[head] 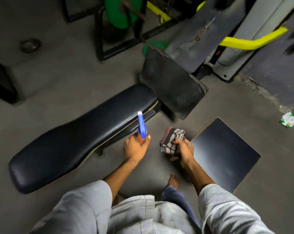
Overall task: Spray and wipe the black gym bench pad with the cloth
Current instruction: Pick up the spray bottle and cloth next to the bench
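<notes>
Fingers (143, 141) of left hand (135, 147) curled round blue plastic spray bottle (141, 124), white nozzle aimed at long black padded gym bench pad (78, 137) just ahead-left. Right hand (183, 149) clutches bunched striped cloth (172, 139), held off pad. Step: spraying, judged. Next: squeeze trigger, then bring cloth across. Both forearms extended, wrists level.

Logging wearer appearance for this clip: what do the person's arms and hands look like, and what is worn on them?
Both hands, the left hand and the right hand, are bare, without gloves. The forearms are bare too. Loose light grey sleeves with a fine ribbed stripe end near the elbows. No watch, rings or bands are visible.
</notes>
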`<state>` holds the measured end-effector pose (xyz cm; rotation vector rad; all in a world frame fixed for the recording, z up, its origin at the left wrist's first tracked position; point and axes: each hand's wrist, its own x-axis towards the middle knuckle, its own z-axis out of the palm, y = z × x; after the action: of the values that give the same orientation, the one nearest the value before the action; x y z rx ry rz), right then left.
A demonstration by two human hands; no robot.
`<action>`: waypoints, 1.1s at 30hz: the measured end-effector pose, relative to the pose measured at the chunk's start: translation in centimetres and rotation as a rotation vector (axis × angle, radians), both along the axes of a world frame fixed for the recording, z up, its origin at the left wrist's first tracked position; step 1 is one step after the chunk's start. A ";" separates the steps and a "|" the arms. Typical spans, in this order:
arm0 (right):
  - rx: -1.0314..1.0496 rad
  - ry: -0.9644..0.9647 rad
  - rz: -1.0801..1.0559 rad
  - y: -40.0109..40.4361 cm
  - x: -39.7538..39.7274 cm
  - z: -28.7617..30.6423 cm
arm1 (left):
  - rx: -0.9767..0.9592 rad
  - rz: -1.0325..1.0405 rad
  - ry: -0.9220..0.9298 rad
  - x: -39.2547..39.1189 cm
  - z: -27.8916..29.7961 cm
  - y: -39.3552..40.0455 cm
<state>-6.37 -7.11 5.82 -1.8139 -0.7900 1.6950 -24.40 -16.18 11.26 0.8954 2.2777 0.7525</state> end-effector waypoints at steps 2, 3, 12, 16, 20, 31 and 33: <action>0.031 -0.012 0.059 -1.2 -3.8 0.9 | -0.012 0.052 -0.006 -3.3 0.5 -2.3; 0.050 -0.004 0.072 -1.9 -5.6 1.2 | -0.019 0.077 -0.010 -4.9 0.7 -3.5; 0.069 -0.031 0.372 -5.8 -19.7 0.8 | -0.027 0.409 -0.040 -16.4 0.5 -11.9; 0.049 -0.058 0.453 -6.1 -24.4 0.1 | -0.023 0.491 -0.069 -19.4 -0.5 -12.9; 0.056 -0.125 0.547 -4.7 -29.9 -2.0 | -0.065 0.620 -0.124 -22.3 -2.2 -11.8; -0.027 -0.447 0.944 3.4 -41.2 -11.8 | -0.149 0.800 -0.253 -29.8 -6.2 -6.2; 0.074 -0.585 1.081 3.5 -42.5 -12.5 | -0.126 0.830 -0.268 -30.1 -6.6 -6.2</action>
<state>-48.91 -3.60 -6.68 -1.9725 -2.3603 1.5844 -54.52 -22.34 4.62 -0.2503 2.3779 0.9697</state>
